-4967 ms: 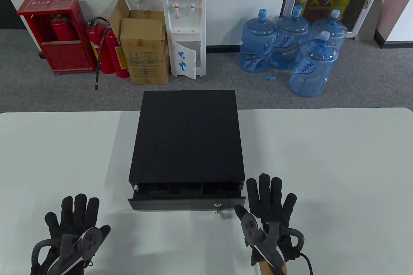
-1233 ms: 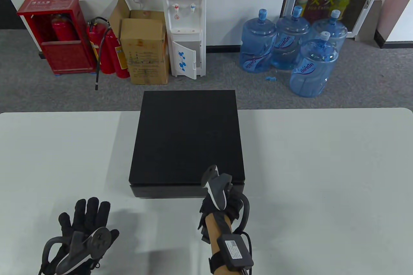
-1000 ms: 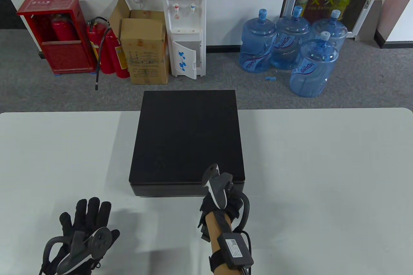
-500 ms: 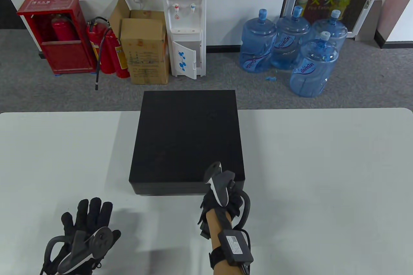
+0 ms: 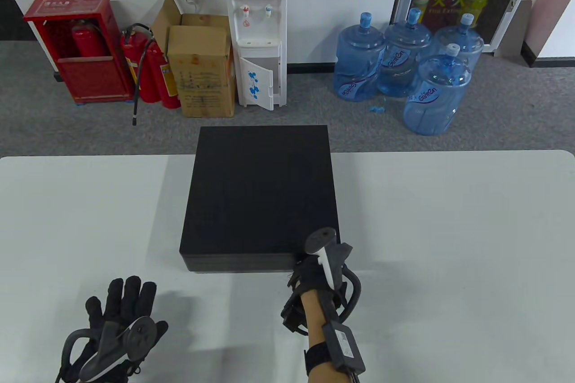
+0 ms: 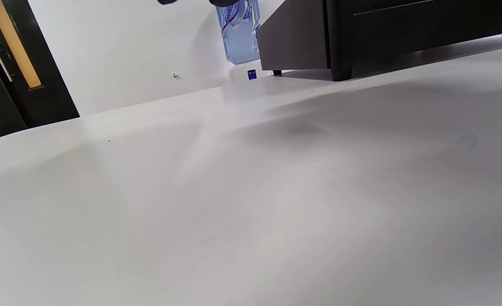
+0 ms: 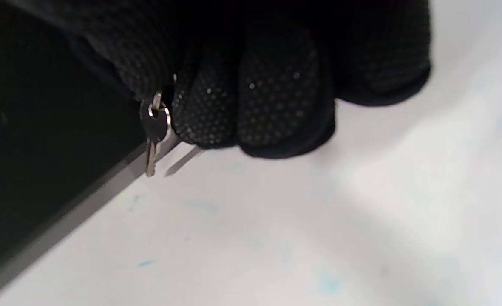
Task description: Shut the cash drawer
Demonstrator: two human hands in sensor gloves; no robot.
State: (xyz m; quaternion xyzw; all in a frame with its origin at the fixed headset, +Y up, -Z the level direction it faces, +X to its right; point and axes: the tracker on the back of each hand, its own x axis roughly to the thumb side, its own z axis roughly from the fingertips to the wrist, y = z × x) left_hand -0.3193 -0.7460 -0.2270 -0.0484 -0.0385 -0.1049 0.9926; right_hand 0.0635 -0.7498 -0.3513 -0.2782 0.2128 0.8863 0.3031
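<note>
The fingers (image 7: 251,97) of the right hand (image 5: 310,277) are curled up tight at the front of the cash drawer (image 5: 260,199); they seem to pinch the key, with a spare key (image 7: 153,140) dangling. The drawer looks pushed in, mid-surface toward the far edge, just ahead of those fingers; its long side runs left to right. The left hand (image 5: 119,322) lies flat and spread near the front edge, holding nothing, farther away. Only the right wrist view shows the key.
</note>
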